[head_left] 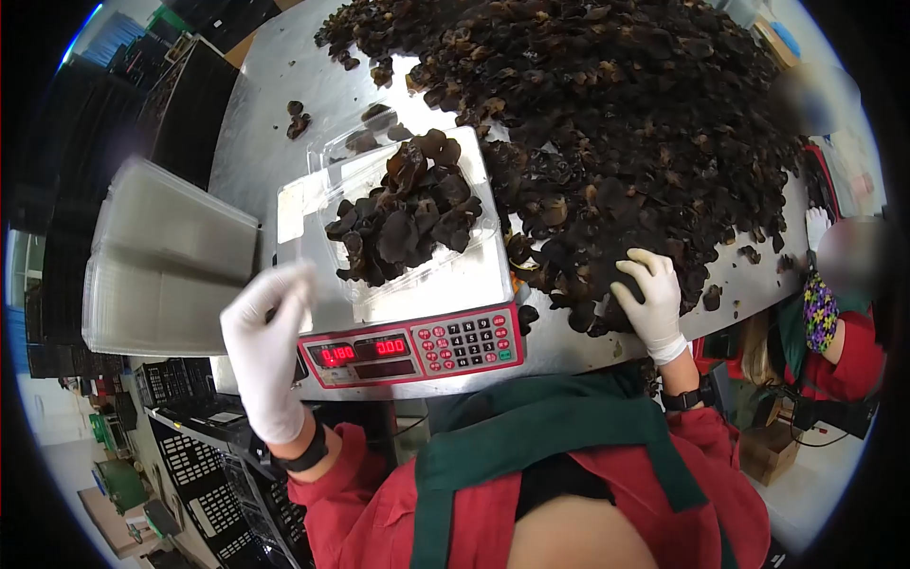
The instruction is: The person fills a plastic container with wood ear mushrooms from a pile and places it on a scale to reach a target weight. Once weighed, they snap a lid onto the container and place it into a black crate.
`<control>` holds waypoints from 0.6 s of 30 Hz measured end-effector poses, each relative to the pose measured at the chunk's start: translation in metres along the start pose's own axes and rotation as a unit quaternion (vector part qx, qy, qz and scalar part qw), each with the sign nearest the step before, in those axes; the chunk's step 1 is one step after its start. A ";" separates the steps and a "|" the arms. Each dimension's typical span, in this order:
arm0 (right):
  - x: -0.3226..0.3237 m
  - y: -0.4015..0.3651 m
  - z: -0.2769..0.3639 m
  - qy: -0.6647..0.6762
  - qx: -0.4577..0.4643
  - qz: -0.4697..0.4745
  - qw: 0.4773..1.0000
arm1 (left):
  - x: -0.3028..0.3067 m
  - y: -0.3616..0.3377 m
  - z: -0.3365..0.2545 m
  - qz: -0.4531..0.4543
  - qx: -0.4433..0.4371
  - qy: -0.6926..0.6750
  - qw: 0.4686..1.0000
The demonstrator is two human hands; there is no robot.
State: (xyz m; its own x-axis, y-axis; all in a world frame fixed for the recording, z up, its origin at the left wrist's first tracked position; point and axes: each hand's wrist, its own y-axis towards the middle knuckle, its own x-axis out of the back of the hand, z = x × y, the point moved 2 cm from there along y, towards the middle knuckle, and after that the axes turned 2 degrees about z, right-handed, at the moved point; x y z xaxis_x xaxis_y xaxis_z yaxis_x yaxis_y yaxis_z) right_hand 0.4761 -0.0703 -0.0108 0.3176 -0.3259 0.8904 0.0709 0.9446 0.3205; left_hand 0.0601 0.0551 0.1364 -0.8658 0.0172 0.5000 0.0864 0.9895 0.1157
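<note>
A red-framed scale point(413, 352) with lit red digits stands on the metal table. On its plate rests a clear plastic box point(339, 175) heaped with dark mushrooms point(403, 216). My left hand point(268, 327), in a white glove, hovers just left of the scale; its fingers are bent together, and whatever they might hold is too blurred to see. At the near edge of the big mushroom pile point(616, 123), my right hand point(651, 299), also gloved, touches the mushrooms with its fingers spread and curved.
Nested clear plastic boxes point(161, 261) stand left of the scale. A few loose mushrooms point(298, 120) lie at the far left of the metal table point(261, 90). At the right edge is another person point(839, 332) in red sleeves. Black crates point(204, 484) are stacked at lower left.
</note>
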 end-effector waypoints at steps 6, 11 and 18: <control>-0.002 0.029 -0.013 0.091 -0.014 -0.085 0.992 | -0.023 -0.014 -0.033 0.100 -0.077 0.159 0.979; 0.014 0.044 -0.006 0.151 -0.072 -0.113 0.980 | -0.097 0.053 -0.051 0.079 -0.326 0.238 0.911; 0.040 0.029 -0.049 0.589 -0.248 -0.132 0.757 | -0.125 0.071 -0.047 0.078 -0.380 0.353 0.852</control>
State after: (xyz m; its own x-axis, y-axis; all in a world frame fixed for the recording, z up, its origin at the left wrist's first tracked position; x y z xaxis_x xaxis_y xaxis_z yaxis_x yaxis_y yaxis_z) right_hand 0.5375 -0.0544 0.0178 0.8335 -0.5209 -0.1843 0.5324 0.8463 0.0158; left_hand 0.1977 0.1162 0.1224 -0.3265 -0.2150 0.9204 0.6989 0.6007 0.3883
